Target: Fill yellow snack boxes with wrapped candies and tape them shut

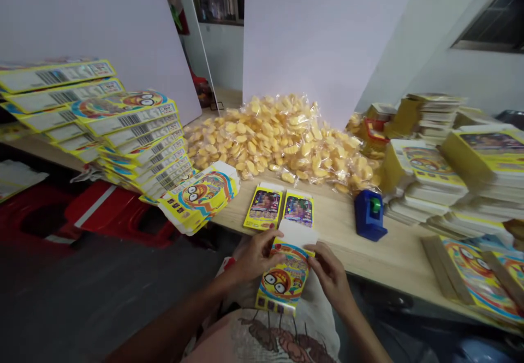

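Both hands hold one yellow cartoon-printed carton [284, 278] above my lap, just in front of the table edge. My left hand [257, 255] grips its upper left side with fingers curled. On the right edge, my right hand [331, 273] pinches it. The carton's white top flap [298, 233] stands up. Two small yellow card packs [280, 209] lie flat on the wooden table [335, 226] just beyond the carton.
A heap of clear bags with yellow pieces [282, 139] fills the table's middle. Flat cartons are stacked at left [135, 134] and fanned near the edge [200, 194]. A blue tape dispenser [369, 214] sits right of centre. Card stacks [434, 177] crowd the right.
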`<state>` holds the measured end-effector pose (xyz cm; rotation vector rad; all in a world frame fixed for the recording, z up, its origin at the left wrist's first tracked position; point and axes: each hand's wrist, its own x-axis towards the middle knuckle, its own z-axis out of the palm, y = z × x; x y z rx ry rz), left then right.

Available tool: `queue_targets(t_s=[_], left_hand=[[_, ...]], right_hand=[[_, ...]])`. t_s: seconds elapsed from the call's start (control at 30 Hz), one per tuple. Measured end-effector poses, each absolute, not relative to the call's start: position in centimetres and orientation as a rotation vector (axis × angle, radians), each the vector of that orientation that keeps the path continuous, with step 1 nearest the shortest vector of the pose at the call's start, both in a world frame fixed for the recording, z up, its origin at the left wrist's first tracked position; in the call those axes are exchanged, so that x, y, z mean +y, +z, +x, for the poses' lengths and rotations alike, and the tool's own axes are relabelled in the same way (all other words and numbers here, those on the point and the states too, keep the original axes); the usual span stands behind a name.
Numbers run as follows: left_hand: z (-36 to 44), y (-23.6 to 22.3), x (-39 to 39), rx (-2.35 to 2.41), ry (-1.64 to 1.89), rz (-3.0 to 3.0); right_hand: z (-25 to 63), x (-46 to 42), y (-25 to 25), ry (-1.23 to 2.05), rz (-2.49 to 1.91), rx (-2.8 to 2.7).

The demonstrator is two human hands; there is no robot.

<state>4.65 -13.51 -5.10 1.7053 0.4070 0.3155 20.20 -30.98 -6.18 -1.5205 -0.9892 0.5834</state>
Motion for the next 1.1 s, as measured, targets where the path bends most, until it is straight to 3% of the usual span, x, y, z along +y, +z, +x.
queue_targets(t_s=[0.2, 0.47, 0.83, 1.1], left_hand=[[5.7, -5.6, -12.3, 0.391, 0.488, 1.929], [4.4, -4.5, -11.7, 0.168, 0.342, 2.031], [5.0, -2.6, -11.5, 0.266, 0.259, 1.924], [5.5, -2.0, -10.8, 0.063, 0.282, 2.07]], right_hand=[[19.8, -30.2, -6.2, 0.503, -1.528, -0.93], [19.7, -30.8, -5.9, 0.625, -1.464, -1.029], [18.8, -30.4, -4.9, 0.568, -1.64, -0.866], [18.6, -30.3, -4.7, 0.502, -1.588, -0.951]])
